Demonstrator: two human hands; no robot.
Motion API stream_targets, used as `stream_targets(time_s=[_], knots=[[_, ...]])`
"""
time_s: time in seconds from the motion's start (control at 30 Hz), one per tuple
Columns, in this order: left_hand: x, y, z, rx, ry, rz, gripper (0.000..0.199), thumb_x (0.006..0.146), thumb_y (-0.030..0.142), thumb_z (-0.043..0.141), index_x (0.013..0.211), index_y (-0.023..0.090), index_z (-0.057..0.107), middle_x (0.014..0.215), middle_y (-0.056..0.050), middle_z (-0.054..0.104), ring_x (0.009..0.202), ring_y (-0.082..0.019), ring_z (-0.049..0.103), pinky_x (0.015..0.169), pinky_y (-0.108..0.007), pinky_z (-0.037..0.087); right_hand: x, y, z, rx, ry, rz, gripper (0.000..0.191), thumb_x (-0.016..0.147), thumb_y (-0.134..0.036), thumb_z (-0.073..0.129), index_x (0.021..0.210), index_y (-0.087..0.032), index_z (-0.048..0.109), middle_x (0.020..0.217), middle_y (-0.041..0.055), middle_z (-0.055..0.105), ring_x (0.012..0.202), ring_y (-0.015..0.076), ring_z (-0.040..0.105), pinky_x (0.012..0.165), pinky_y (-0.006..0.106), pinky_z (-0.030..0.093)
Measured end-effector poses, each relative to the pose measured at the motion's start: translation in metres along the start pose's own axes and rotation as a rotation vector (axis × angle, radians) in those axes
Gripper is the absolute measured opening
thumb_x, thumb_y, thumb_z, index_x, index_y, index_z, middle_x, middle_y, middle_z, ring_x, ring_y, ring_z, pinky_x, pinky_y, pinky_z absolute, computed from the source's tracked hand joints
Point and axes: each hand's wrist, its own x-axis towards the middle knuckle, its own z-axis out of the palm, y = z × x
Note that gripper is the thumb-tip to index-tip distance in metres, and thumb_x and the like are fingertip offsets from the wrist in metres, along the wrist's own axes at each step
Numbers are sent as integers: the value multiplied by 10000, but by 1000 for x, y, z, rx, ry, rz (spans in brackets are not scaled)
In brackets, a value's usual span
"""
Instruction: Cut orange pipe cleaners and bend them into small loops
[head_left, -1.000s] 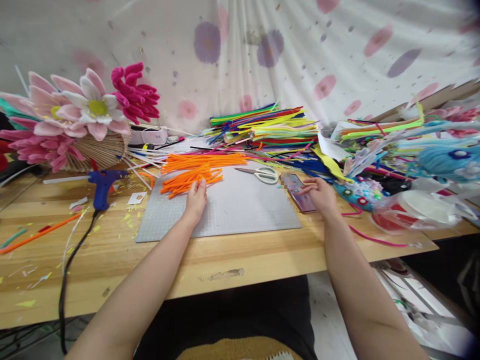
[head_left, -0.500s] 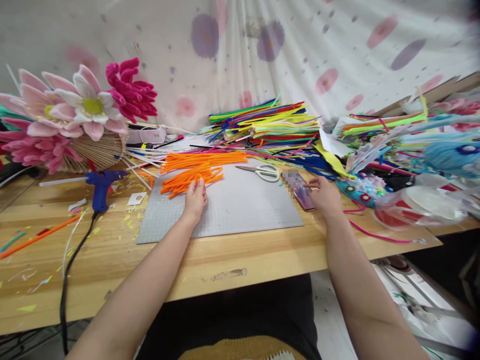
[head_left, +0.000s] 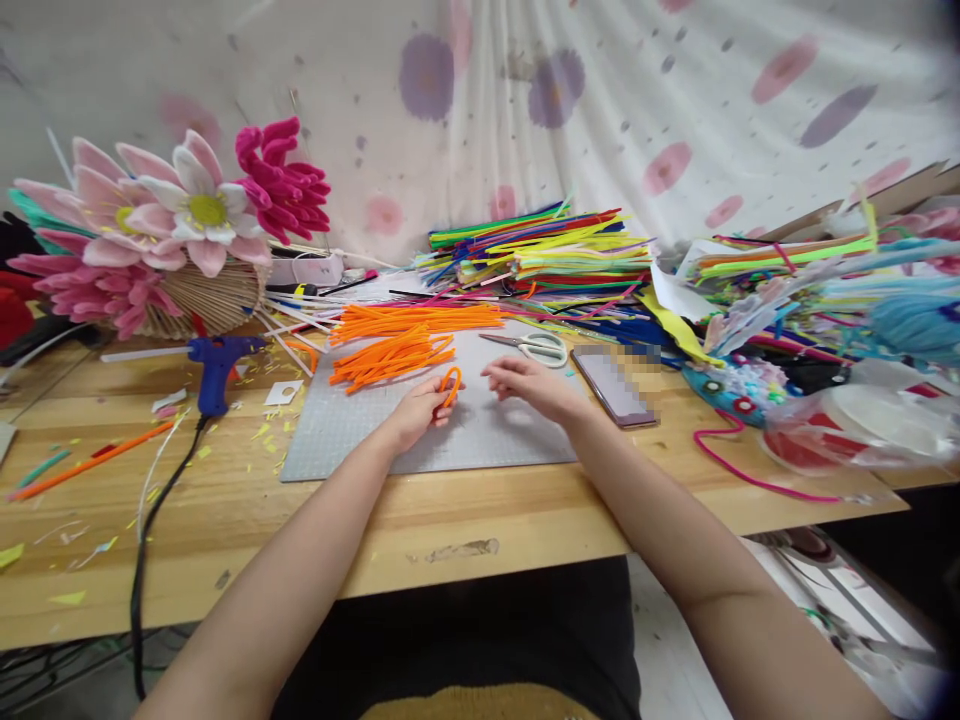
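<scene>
Pinched in my left hand point(head_left: 421, 412) is an orange pipe cleaner point(head_left: 452, 387), bent into a narrow loop that rises above the fingers. My right hand point(head_left: 529, 385) hovers a short way to its right over the grey cutting mat point(head_left: 360, 440), fingers loosely curled and apart, with nothing seen in them. Behind my left hand lie bent orange pipe cleaners point(head_left: 382, 360) and a bundle of straight orange ones point(head_left: 420, 318). Scissors point(head_left: 541, 348) with pale handles rest at the mat's back edge. A phone point(head_left: 611, 385) lies just right of the mat.
On the left, a blue glue gun point(head_left: 216, 375) trails a black cord beside fuzzy pink and white flowers point(head_left: 202, 205). Heaps of coloured pipe cleaners point(head_left: 547, 250) line the back. A plastic-wrapped roll point(head_left: 847, 420) sits at the right. Yellow scraps dot the wood.
My right hand has left the phone and moved left over the mat. My left hand has come away from the orange pile, rightward, with the looped pipe cleaner. The view has shifted slightly.
</scene>
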Motion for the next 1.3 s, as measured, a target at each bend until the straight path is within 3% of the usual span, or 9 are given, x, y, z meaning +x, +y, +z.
stream_targets(time_s=[0.07,0.2,0.43,0.53,0.67,0.9,1.07,1.2,1.3], knots=[[0,-1,0,-4,10,16,123,678,116,508,797,136,530,591,38,421,414,-22,300,376,-145,220,17,-2,24,91,-145,6,266,674,-410,646,756,-161,601,657,-15,555,552,66,469,558,218,393],[4,-1,-7,-11,66,86,135,658,58,470,750,140,525,599,33,440,419,-23,307,383,-142,229,42,-5,45,182,-193,-10,289,643,-425,669,667,-153,574,599,-37,523,507,47,426,497,195,344],[15,-2,-12,-31,181,93,83,776,142,517,713,108,561,633,-3,513,501,-49,461,418,-150,332,52,8,48,226,-75,-22,295,570,-366,734,635,-158,535,553,-54,522,467,43,409,451,192,300],[16,-1,-16,-62,144,58,93,786,174,552,774,96,601,773,-58,609,645,-97,587,576,-219,477,53,19,44,431,-7,31,310,570,-362,739,680,-172,521,555,-65,519,449,42,414,450,190,321],[15,3,-20,3,60,1,90,743,168,622,773,86,644,819,-85,648,699,-125,621,667,-282,529,53,22,38,567,-10,54,335,551,-337,759,729,-180,523,609,-58,559,497,55,487,499,197,378],[16,7,-13,22,104,-54,164,733,244,644,773,85,632,736,-106,674,637,-172,660,574,-281,541,53,18,44,391,22,-16,325,537,-350,756,676,-177,518,586,-61,535,455,44,413,431,195,292],[17,9,-18,43,71,-104,79,763,148,598,767,77,634,764,-114,689,686,-166,670,606,-253,539,52,15,50,221,67,-94,318,541,-377,738,615,-179,500,542,-65,494,447,50,381,419,206,273],[18,7,-23,38,-7,-75,63,737,93,611,791,83,643,835,-118,694,734,-153,668,646,-239,535,53,18,52,236,70,-94,314,560,-392,723,628,-186,496,549,-63,500,446,54,378,432,212,285],[18,7,-22,33,31,-56,78,726,106,625,800,88,642,813,-109,691,703,-149,664,594,-227,532,55,22,50,318,79,-92,317,572,-405,715,648,-193,492,549,-67,486,446,55,377,439,213,278]])
